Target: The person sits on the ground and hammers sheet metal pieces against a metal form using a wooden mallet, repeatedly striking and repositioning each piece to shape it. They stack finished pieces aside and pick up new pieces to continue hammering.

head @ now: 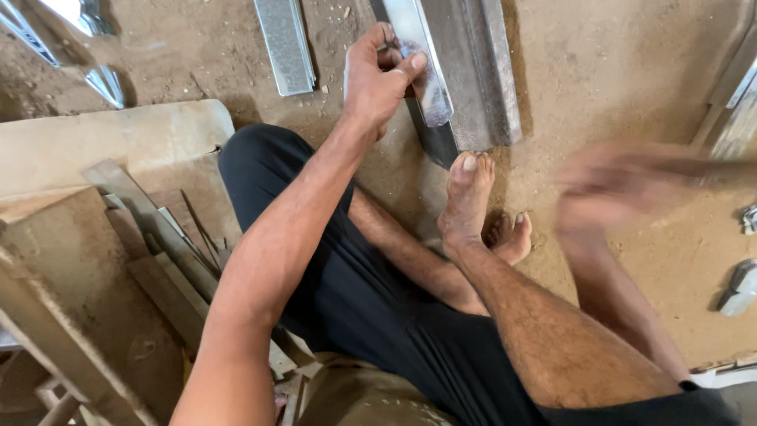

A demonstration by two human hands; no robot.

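Observation:
My left hand (378,79) grips the near end of a shiny metal strip (418,63) that lies on a grey steel channel section (473,79) on the dirt floor. My thumb presses the strip's top face. My bare foot (467,197) rests at the near end of the channel. My right hand (623,185) is blurred with motion at the right, above the floor; I cannot make out whether it holds anything.
A short perforated metal strip (285,43) lies on the floor at the top. Metal offcuts and angle pieces (158,244) are piled at the left beside a worn block (95,142). Small metal parts (740,288) lie at the right edge. More profiles (733,102) lean at the top right.

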